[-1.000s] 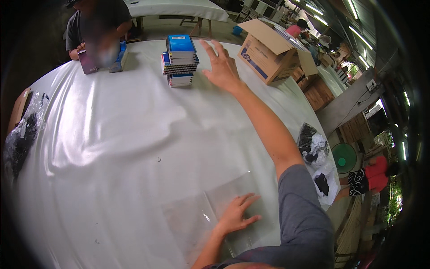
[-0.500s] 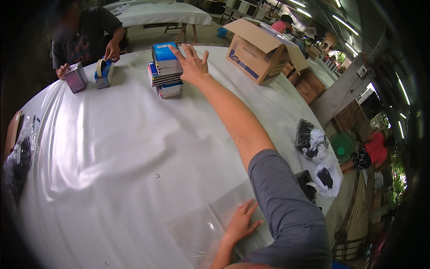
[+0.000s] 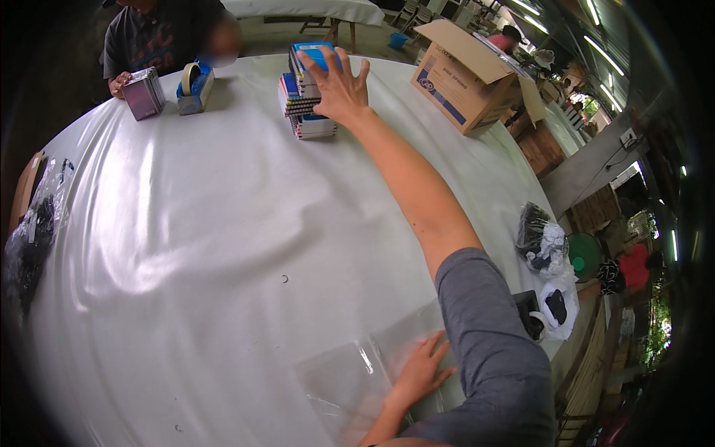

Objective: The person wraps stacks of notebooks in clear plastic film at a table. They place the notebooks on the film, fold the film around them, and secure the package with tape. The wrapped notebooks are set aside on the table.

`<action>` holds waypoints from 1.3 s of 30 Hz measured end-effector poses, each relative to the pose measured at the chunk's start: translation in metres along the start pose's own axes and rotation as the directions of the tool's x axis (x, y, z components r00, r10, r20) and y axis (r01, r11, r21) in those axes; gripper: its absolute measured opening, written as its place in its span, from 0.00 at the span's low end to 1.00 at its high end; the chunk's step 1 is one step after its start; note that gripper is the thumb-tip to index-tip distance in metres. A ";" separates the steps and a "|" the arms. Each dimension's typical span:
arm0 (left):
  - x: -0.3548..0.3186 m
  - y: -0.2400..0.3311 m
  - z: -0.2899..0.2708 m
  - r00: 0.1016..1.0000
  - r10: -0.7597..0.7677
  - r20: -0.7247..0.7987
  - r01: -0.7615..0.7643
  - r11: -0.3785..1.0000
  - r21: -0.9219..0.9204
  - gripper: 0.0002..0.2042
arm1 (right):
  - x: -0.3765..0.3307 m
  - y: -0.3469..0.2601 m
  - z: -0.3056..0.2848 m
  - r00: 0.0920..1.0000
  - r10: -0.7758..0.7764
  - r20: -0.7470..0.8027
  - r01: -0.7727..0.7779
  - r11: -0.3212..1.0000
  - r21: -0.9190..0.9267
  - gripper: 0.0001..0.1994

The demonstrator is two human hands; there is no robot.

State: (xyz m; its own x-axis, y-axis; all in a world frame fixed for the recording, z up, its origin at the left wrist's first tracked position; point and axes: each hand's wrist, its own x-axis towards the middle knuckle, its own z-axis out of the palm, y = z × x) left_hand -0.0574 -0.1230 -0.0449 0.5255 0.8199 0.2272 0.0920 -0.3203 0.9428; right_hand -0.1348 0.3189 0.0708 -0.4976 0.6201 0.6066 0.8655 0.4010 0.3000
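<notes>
A stack of spiral-bound notebooks (image 3: 302,105), with blue covers on top, stands on the far part of the white-covered table. My right hand (image 3: 341,93) reaches to its right side, fingers spread across the upper notebooks and thumb lower down; whether it bears any weight is hidden. Close to me, clear plastic sheets or bags (image 3: 339,376) lie flat. My left hand (image 3: 423,372) rests on them, palm down with fingers apart, slightly blurred.
Across the table a person holds a small stack of purple notebooks (image 3: 144,95) beside a blue tape dispenser (image 3: 195,89). An open cardboard box (image 3: 465,82) stands far right. Bagged dark items (image 3: 540,238) and a black container (image 3: 527,309) line the right edge; a plastic-wrapped bundle (image 3: 33,238) lies left.
The view has shifted, so the table sits higher and further right. My right hand has come lower against the notebook stack, its thumb at the side. The other person's hand has left the tape dispenser.
</notes>
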 end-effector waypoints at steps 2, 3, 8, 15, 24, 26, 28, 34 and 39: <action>0.000 -0.001 0.002 0.998 0.012 -0.054 -0.014 0.999 -0.035 0.27 | 0.003 -0.006 -0.001 0.991 -0.016 0.134 0.015 1.000 0.008 0.53; 0.000 -0.001 0.002 0.997 0.017 -0.081 -0.022 0.998 -0.052 0.27 | 0.003 -0.006 0.006 0.996 0.001 0.084 -0.001 1.000 0.005 0.52; -0.004 -0.007 0.012 0.999 -0.041 -0.021 0.040 0.999 -0.035 0.29 | 0.012 -0.003 0.022 1.000 -0.004 -0.005 0.004 1.000 -0.021 0.43; -0.001 0.001 0.014 0.997 -0.055 -0.049 0.058 0.997 0.057 0.35 | 0.016 0.002 0.004 0.988 -0.099 0.117 0.104 0.994 -0.036 0.38; 0.004 0.008 0.010 0.989 -0.149 0.019 0.148 0.988 0.047 0.32 | 0.016 0.005 -0.006 0.974 -0.190 0.124 0.207 0.968 -0.142 0.39; 0.003 0.011 0.006 0.986 -0.165 0.033 0.163 0.986 0.044 0.33 | 0.012 0.007 -0.006 0.974 -0.158 0.163 0.187 0.965 -0.184 0.41; 0.003 0.010 0.009 0.987 -0.162 0.018 0.161 0.986 0.040 0.34 | 0.005 0.006 -0.008 0.980 -0.183 0.075 0.195 0.960 -0.199 0.41; 0.001 0.004 0.018 0.992 -0.122 0.007 0.122 0.991 0.054 0.36 | -0.016 -0.009 0.002 0.990 -0.084 -0.112 0.058 0.973 -0.222 0.42; -0.001 0.008 0.016 0.997 -0.075 0.029 0.070 0.987 0.144 0.38 | -0.007 -0.002 0.016 0.976 -0.085 -0.202 -0.004 0.914 -0.406 0.40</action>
State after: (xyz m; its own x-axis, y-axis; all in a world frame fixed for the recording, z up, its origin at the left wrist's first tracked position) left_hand -0.0437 -0.1336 -0.0417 0.5417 0.8273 0.1489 0.2492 -0.3272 0.9115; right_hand -0.1336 0.3251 0.0539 -0.5478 0.4347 0.7148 0.8162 0.0902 0.5707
